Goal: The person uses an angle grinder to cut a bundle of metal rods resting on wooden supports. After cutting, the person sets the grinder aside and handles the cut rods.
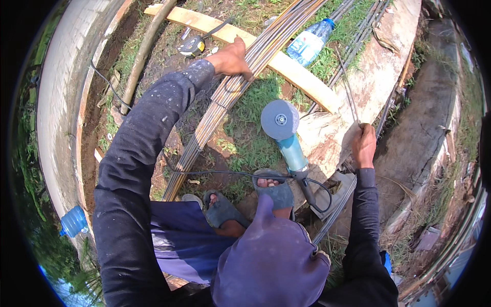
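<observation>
A long bundle of thin steel rods (pixel 217 107), bound with wire ties, runs diagonally across the ground. Over its upper part my left hand (pixel 231 59) is closed, thumb and fingers gripping the rods. Off to the right, my right hand (pixel 364 146) pinches the lower end of a thin metal rod (pixel 349 92), which reaches up and away. Between my arms lies an angle grinder (pixel 292 148) with a grey disc and teal body, near my sandalled feet. A wooden plank (pixel 302 82) passes under the bundle. Beside my left hand rests a tape measure (pixel 193 46).
A clear plastic bottle (pixel 310 42) with a blue cap lies right of the bundle. The grinder's black cord (pixel 220 172) crosses the rods. A wooden pole (pixel 146 56) and a concrete wall (pixel 61 102) stand left; a concrete channel (pixel 417 117) runs along the right.
</observation>
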A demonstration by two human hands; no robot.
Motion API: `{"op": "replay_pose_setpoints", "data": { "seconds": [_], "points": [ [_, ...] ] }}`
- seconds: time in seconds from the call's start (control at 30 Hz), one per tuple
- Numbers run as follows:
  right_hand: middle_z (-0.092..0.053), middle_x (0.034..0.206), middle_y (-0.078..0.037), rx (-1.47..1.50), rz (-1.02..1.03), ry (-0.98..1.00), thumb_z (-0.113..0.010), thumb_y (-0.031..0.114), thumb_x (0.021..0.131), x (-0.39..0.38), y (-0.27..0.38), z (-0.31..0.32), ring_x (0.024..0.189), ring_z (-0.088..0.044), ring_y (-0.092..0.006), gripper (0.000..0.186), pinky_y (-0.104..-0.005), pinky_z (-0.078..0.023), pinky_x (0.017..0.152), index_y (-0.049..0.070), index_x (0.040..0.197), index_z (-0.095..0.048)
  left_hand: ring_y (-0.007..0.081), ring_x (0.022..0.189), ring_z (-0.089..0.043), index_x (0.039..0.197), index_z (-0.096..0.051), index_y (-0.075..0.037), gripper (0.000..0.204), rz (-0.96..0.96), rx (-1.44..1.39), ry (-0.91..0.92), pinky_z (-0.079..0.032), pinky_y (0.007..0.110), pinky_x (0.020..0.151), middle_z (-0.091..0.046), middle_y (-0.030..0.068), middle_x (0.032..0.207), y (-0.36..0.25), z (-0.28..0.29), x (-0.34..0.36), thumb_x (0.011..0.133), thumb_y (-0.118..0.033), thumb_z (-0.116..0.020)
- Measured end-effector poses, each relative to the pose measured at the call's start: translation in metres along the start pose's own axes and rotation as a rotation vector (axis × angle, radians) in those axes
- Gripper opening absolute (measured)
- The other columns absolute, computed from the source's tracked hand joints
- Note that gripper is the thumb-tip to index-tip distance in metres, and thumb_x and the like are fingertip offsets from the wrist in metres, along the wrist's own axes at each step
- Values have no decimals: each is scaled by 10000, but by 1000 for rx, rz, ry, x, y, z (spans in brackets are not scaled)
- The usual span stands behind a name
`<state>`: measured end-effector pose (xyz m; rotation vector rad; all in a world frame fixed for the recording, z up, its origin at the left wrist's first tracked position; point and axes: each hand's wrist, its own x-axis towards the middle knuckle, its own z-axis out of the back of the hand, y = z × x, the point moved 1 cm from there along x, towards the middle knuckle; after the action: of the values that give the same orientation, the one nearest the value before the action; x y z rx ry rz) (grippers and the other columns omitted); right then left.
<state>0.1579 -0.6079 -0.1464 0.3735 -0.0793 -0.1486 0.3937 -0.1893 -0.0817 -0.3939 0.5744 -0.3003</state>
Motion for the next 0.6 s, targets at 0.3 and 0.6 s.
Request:
{"op": "replay_pose_setpoints", "data": {
  "seconds": [0.3,0.6],
  "points": [
    [-625,916,-157,131,-94,-68,-579,127,1003,-31,1,33,800,-599,-226,152,-366,-494,754,-18,1048,-587,277,920,-687,1104,-667,82,483,15,-143,153,-529,388,832,-731,183,963,23,9,1,752,-220,-803],
    [-668,917,-136,236,41,201,-677,186,978,-12,85,115,808,-641,-250,202,-356,-493,748,-3,1036,-719,260,1006,-658,1210,-587,107,608,-27,-221,220,-517,388,848,-685,194,1098,38,10,2,770,-251,-805]
  ]
}}
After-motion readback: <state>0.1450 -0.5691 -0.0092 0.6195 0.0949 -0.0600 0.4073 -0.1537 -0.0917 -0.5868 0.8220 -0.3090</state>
